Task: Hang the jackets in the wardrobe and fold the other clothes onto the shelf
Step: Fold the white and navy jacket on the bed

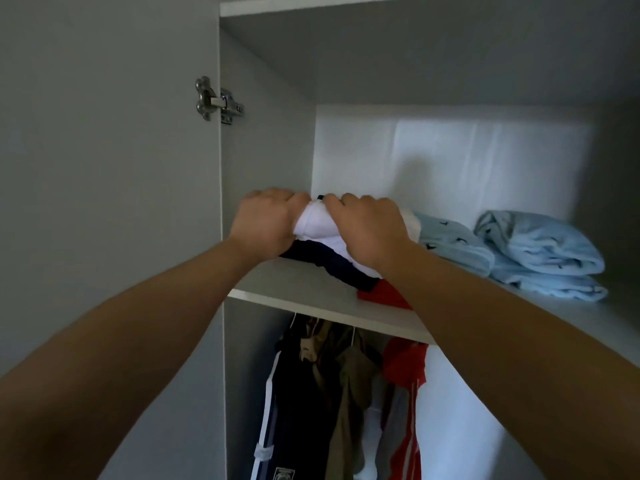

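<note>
A folded garment in white, navy and red [317, 230] lies on the wardrobe shelf [311, 289] at its left end. My left hand [265, 225] grips its left side with curled fingers. My right hand [367, 230] holds its top and right side, fingers curled over the white cloth. To the right on the same shelf lie folded light blue clothes [450, 242] with small dark prints, and a second light blue pile [543, 251]. Below the shelf hang a navy jacket [298, 393], an olive jacket [346, 386] and a red jacket [403, 382].
The open wardrobe door [104, 168] stands at the left with a metal hinge [218, 100]. The wardrobe's left inner wall [266, 133] is close to my left hand. A white back panel [450, 161] closes the shelf compartment.
</note>
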